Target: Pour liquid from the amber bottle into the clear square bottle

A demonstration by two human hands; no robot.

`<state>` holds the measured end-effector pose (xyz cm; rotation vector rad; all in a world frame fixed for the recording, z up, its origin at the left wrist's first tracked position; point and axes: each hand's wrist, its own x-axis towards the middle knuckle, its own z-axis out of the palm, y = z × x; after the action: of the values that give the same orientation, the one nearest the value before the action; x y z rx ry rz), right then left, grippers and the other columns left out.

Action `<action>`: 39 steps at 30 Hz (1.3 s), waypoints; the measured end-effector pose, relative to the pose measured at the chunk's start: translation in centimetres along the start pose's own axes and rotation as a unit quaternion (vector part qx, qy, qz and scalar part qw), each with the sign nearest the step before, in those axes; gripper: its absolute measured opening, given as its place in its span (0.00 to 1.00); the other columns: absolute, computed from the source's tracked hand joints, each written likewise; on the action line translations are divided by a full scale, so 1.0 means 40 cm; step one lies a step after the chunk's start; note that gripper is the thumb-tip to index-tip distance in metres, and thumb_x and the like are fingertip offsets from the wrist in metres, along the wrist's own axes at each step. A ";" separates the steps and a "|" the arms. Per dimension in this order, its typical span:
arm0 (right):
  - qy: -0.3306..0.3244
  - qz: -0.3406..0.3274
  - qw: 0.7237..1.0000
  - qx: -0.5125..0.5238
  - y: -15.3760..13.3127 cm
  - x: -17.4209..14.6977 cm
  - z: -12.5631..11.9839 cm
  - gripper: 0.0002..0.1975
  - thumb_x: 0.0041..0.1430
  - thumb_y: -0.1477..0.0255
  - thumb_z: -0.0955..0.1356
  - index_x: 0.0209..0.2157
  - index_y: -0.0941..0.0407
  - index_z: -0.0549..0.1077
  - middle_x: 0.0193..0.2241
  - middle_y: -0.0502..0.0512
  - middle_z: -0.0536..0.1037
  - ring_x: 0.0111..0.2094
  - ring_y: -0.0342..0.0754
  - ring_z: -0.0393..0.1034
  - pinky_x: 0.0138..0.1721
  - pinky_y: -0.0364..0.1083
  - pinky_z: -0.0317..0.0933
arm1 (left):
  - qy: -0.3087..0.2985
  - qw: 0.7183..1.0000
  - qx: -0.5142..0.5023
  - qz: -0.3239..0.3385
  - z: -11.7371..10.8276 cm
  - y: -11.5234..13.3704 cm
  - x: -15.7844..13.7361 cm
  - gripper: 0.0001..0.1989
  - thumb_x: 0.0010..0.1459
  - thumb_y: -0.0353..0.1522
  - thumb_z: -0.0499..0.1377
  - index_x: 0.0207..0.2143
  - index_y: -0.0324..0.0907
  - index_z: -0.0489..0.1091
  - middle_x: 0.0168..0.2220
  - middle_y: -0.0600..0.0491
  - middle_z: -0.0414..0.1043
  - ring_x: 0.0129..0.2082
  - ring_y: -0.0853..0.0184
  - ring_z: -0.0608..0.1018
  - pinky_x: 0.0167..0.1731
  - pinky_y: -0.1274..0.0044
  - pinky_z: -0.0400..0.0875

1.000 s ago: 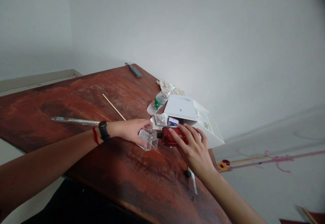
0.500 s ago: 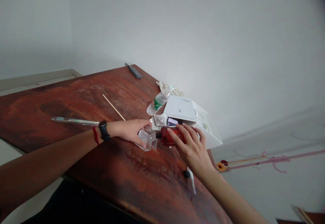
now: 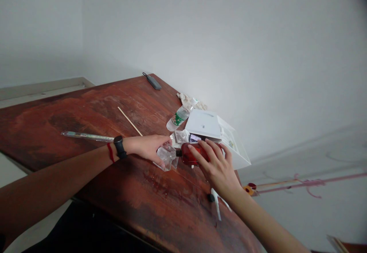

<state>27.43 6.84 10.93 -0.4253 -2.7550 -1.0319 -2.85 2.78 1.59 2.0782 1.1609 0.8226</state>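
My left hand (image 3: 151, 150), with a dark watch and a red cord at its wrist, is closed round a clear container (image 3: 166, 158). In my right hand (image 3: 215, 161) is a dark red bottle (image 3: 190, 154), tipped on its side with its black neck (image 3: 179, 153) pointing left. The neck is at the mouth of the clear container; whether they touch I cannot tell. My right fingers lie over the bottle and hide its base. Below my right hand, a small black cap (image 3: 211, 198) rests on the table beside a white strip (image 3: 216, 205).
On the reddish wooden table (image 3: 94, 111) stand a clear bottle with a green label (image 3: 177, 120) and a white box (image 3: 204, 125). A phone (image 3: 195, 138) is near the box. A thin stick (image 3: 129, 121), a long clear packet (image 3: 87, 136) and a grey device (image 3: 153, 82) also lie there.
My hands, the clear container and the tilted red bottle keep nearly the same places. The view has shifted slightly, and more of the white strips shows by my right forearm.
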 end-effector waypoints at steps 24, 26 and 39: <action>-0.010 -0.052 0.998 -0.038 0.005 0.048 -0.025 0.34 0.63 0.80 0.72 0.69 0.53 0.69 0.63 0.69 0.76 0.64 0.67 0.64 0.63 0.65 0.51 | -0.008 1.000 0.018 -0.016 -0.003 -0.007 -0.006 0.36 0.46 0.41 0.79 0.53 0.43 0.68 0.52 0.48 0.80 0.50 0.55 0.82 0.47 0.74 0.71; -0.012 -0.059 0.997 -0.040 0.005 0.052 -0.029 0.34 0.63 0.81 0.72 0.69 0.53 0.69 0.63 0.69 0.76 0.64 0.66 0.64 0.63 0.65 0.51 | -0.008 1.000 0.020 -0.017 -0.003 -0.008 -0.007 0.36 0.46 0.41 0.79 0.53 0.43 0.68 0.52 0.48 0.80 0.51 0.54 0.82 0.47 0.74 0.71; -0.015 -0.083 0.996 -0.042 0.008 0.074 -0.042 0.33 0.65 0.79 0.71 0.69 0.53 0.68 0.62 0.68 0.76 0.63 0.67 0.65 0.62 0.66 0.53 | -0.018 1.000 0.010 -0.024 -0.004 -0.013 -0.007 0.38 0.43 0.38 0.81 0.53 0.43 0.67 0.54 0.46 0.80 0.53 0.52 0.82 0.50 0.72 0.73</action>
<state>24.84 6.56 13.13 -0.2265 -2.8217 -1.1916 -3.35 2.80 1.22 2.0654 1.1988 0.7506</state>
